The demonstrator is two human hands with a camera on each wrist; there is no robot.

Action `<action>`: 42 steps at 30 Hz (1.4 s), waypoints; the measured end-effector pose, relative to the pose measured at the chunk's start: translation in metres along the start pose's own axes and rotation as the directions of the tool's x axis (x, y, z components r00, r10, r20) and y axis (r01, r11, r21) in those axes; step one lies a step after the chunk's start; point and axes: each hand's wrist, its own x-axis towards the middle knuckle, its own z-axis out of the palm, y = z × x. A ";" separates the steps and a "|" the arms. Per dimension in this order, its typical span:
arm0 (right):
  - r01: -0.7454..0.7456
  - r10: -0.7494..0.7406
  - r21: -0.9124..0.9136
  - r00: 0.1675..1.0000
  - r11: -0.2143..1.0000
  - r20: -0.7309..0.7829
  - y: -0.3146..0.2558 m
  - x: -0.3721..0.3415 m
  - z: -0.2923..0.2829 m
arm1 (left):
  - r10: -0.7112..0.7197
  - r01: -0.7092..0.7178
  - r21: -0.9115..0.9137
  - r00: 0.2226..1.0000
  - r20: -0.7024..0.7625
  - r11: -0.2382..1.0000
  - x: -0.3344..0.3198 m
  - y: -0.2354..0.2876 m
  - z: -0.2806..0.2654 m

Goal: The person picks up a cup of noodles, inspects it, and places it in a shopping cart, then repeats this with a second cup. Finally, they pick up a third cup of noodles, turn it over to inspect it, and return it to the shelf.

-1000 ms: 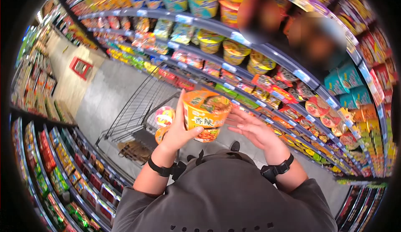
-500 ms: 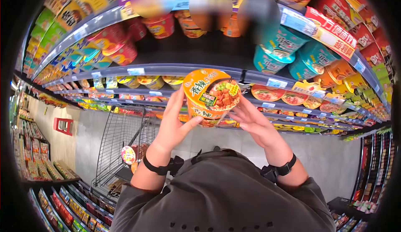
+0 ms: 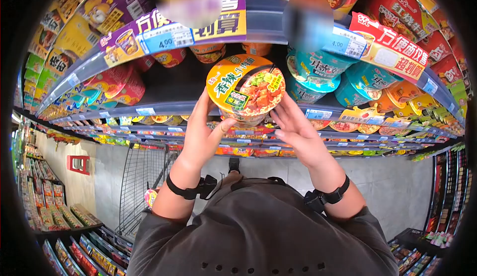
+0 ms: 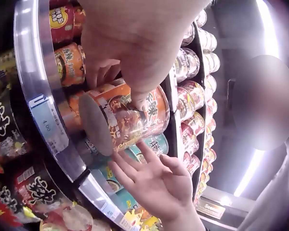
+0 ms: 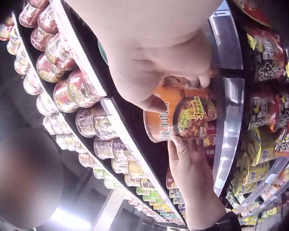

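Observation:
My left hand (image 3: 202, 132) grips an orange instant noodle cup (image 3: 246, 90) by its left side, thumb across the front. The lid, printed with noodles and meat chunks, faces up toward the head camera. My right hand (image 3: 303, 134) has its fingers extended at the cup's right side, the thumb held apart. In the left wrist view, the cup (image 4: 135, 110) lies sideways in the picture under my left thumb, and the right hand (image 4: 159, 187) shows its palm with fingertips at the cup. A shelf of noodle cups, among them teal ones (image 3: 318, 72), stands just beyond.
Price signs (image 3: 169, 37) line the shelf edge above the cup. Lower shelves hold more cups and packets. A wire shopping cart (image 3: 141, 181) stands at my left, with a red stool (image 3: 78, 165) farther off. More shelving (image 3: 82, 246) is behind me at lower left.
The view has turned to face the shelf, and the cup has risen toward it in both hands' company. Its lid now shows more fully. The cart has slipped partly behind my left arm.

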 end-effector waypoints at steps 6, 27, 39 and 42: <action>-0.088 0.075 -0.186 0.994 0.979 -0.075 -0.006 0.025 -0.009 | -0.015 0.018 -0.073 0.999 0.046 0.997 0.042 -0.013 -0.004; -0.125 0.112 -0.125 0.988 0.984 -0.107 -0.001 0.029 -0.024 | -0.041 -0.014 0.267 0.979 0.200 0.964 0.078 -0.032 -0.007; -0.240 0.225 -0.074 0.960 0.968 -0.169 0.008 -0.035 -0.037 | 0.022 -0.019 0.396 1.000 -0.004 0.918 -0.017 -0.013 -0.024; -0.342 0.340 0.007 0.932 0.940 -0.124 0.027 -0.049 -0.037 | -0.045 0.080 0.428 0.995 -0.092 0.900 -0.063 -0.014 -0.039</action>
